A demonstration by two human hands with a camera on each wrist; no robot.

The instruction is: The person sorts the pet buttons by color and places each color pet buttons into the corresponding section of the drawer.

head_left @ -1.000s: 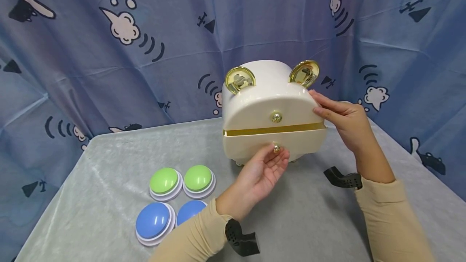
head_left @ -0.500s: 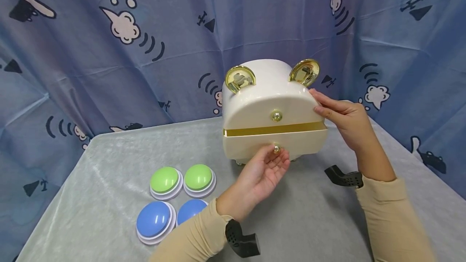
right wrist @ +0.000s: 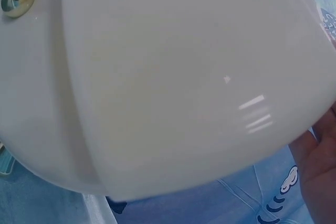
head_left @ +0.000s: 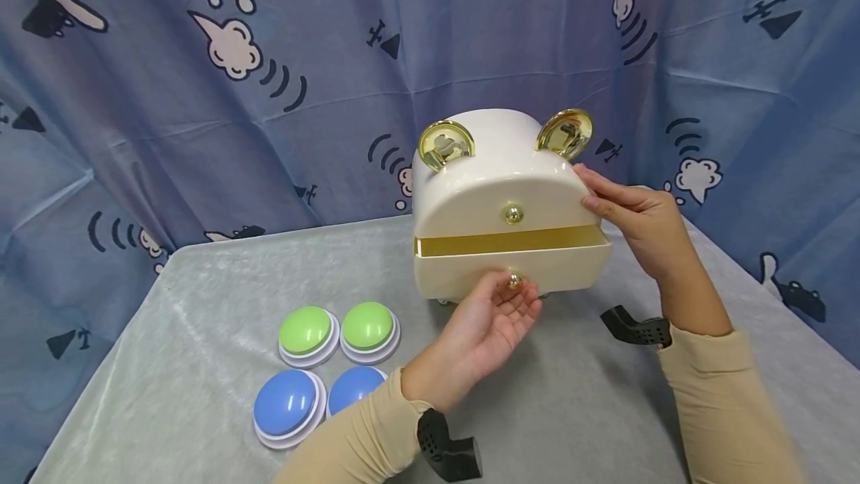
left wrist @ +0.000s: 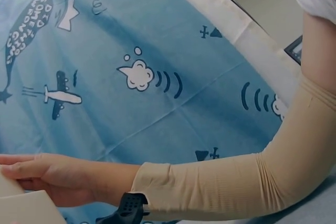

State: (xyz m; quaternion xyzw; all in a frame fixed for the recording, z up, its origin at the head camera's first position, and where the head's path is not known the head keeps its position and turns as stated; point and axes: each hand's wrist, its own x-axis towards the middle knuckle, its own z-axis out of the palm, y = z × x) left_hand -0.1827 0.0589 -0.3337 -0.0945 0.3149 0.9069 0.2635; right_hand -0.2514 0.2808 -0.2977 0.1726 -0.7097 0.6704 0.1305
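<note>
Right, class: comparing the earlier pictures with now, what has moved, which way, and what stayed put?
The lower drawer has slid further out toward the person, widening the gap above it; the left hand, pinching the drawer's gold knob, came along. Nothing was newly grasped or released. The right hand still holds the white cabinet; the green buttons and blue buttons lie where they were.

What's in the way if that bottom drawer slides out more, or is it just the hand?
Nothing I can see, just the left hand holding the gold knob in front of the bottom drawer. The green buttons and blue buttons sit off to the left.
</note>
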